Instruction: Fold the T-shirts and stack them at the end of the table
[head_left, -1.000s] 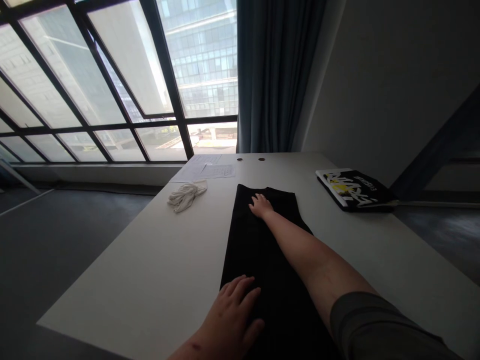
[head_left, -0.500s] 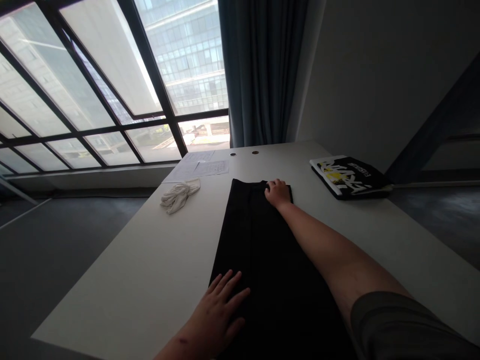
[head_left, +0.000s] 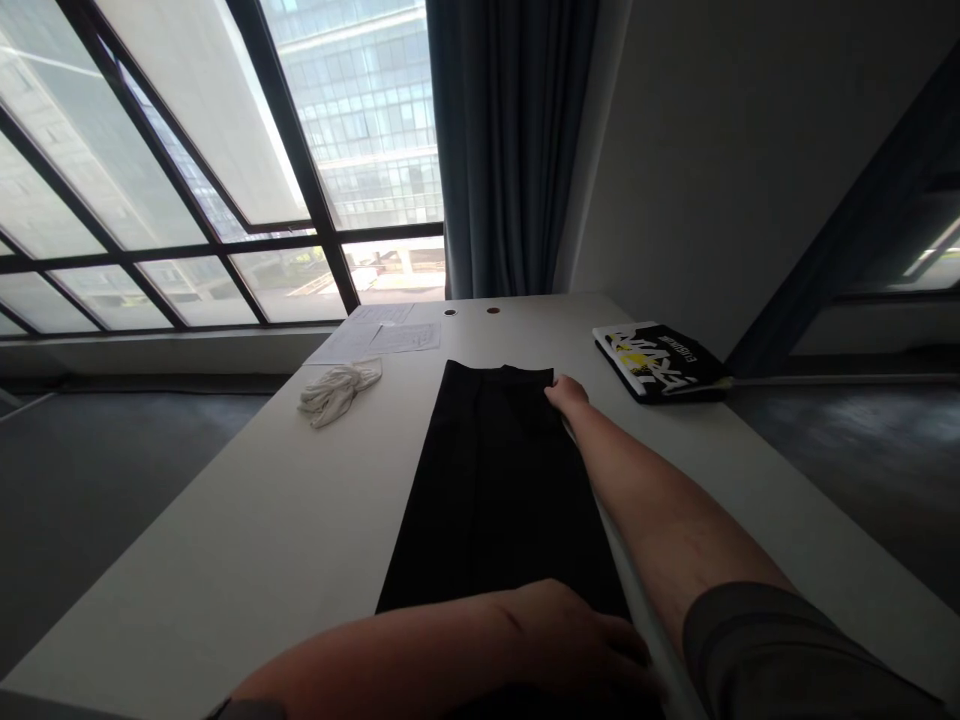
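Note:
Black trousers (head_left: 480, 480), folded lengthwise and smooth, lie on the white table with their waist end away from me. My right hand (head_left: 568, 393) is closed on the far right corner at the waist, pinching the cloth. Low in the view, my left hand (head_left: 574, 640) reaches across the trousers to their right edge. Its fingers point right and look slightly apart; deep shade blurs their tips. My left forearm covers part of the near cloth, and the lower end of the trousers runs out of view.
A crumpled whitish cloth (head_left: 337, 390) lies on the table (head_left: 300, 510) at the left, before some paper sheets (head_left: 405, 337). At the right is a folded black garment with white and yellow print (head_left: 664, 360). A blue curtain (head_left: 510, 150) and windows stand behind.
My right hand has gone from lying on the waist to pinching its right corner. My left hand has moved from the trousers' left side across to the right edge. The view has shifted slightly.

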